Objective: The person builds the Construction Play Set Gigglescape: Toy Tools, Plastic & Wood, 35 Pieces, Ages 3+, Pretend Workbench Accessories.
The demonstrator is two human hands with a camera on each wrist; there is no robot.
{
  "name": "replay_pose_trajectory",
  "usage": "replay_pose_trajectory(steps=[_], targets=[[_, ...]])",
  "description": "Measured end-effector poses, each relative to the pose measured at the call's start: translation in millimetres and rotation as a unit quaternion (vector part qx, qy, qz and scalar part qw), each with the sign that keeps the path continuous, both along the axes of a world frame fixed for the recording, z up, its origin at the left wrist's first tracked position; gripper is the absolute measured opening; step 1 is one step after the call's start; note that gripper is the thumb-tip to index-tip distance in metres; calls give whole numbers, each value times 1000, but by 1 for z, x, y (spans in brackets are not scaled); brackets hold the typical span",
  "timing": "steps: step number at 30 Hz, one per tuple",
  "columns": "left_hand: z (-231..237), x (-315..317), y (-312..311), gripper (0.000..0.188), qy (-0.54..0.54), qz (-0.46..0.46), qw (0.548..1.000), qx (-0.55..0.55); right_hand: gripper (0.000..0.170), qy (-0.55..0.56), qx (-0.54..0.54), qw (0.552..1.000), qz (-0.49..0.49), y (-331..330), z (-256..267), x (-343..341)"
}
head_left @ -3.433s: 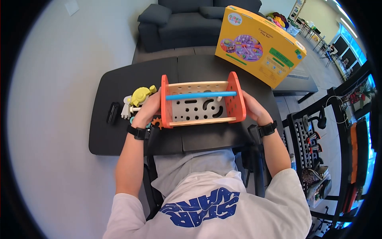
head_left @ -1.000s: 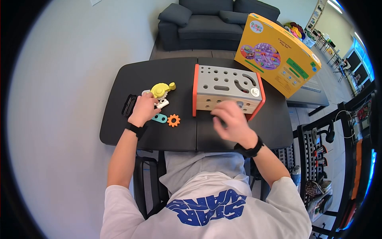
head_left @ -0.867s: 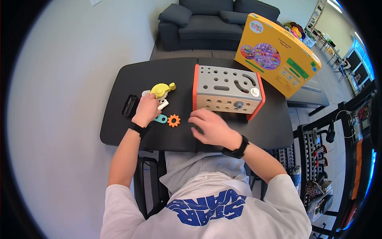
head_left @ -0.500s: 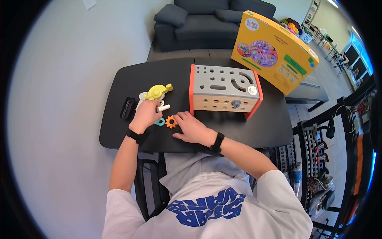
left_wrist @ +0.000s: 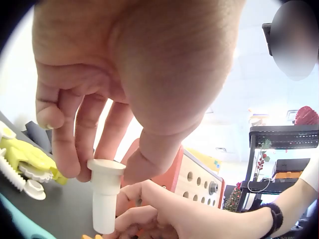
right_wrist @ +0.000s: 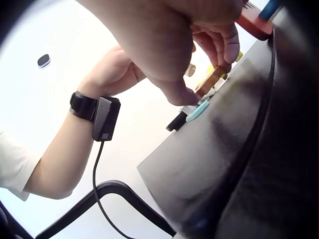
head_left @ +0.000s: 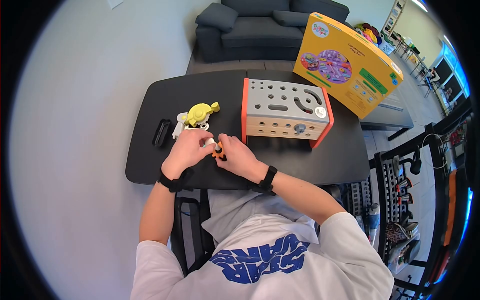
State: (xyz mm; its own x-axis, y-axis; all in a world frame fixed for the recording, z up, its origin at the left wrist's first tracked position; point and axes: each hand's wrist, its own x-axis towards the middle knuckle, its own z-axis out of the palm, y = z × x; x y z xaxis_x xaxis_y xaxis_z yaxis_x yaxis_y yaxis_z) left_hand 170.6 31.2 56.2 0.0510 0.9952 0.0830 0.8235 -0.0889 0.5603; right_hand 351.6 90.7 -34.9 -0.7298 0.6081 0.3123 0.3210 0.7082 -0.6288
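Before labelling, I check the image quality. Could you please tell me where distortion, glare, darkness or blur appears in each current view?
Head: fisheye curving, black corners, toy workbench clear; left wrist: washed-out brightness behind the left hand, a blurred oval at upper right, white peg readable; right wrist: near-white background around the left arm, grey sheen on the table, near-black lower right corner.

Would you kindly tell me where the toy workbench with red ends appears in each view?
Head: the toy workbench is right of centre, upper half.
Left wrist: its holed wooden side is right of centre, lower half, partly hidden.
Right wrist: only part of a red end panel and blue bar, upper right.
Shared landmark: the right hand, in all three.
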Motion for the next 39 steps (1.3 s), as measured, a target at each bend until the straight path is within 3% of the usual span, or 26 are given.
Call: replay_pose_trajectory(steps=[10,12,15,18,19,21,24,26,27,31,34,39], targets=[[2,9,-3,34,-47,-17,996,68,50,102,48,994,-13,-14,29,22],[4,11,-2,35,-90,-44,995,-23,49,134,92,987,-10,-15,34,29],[0,19,-2,35,-146,-60,985,-67,49,170,150,974,-26,-13,37,39],[1,32,0,28,-216,-74,972,-60,49,177,100,979,-23,-12,37,52],[1,35,3,21,-202,-97,974,-40,49,175,101,979,-23,-11,37,58],[0,43,9,18,-203,-111,973,-18,48,187,-59,980,-28,-9,38,70],[-17,56,22,12,-185,-119,975,13,36,214,-88,972,-34,-2,25,81],[-40,71,29,11,-204,-147,968,21,33,200,-71,977,-29,-5,13,82],[-48,76,31,11,-110,-150,982,28,28,170,-40,984,-24,-9,9,84],[-63,83,28,12,-73,-109,988,79,16,134,10,990,-45,-13,3,94],[-59,77,28,17,-126,-117,985,24,16,134,-14,990,-50,-13,10,101],[-49,72,25,24,-97,-160,981,-50,29,72,33,993,-86,-12,19,106]])
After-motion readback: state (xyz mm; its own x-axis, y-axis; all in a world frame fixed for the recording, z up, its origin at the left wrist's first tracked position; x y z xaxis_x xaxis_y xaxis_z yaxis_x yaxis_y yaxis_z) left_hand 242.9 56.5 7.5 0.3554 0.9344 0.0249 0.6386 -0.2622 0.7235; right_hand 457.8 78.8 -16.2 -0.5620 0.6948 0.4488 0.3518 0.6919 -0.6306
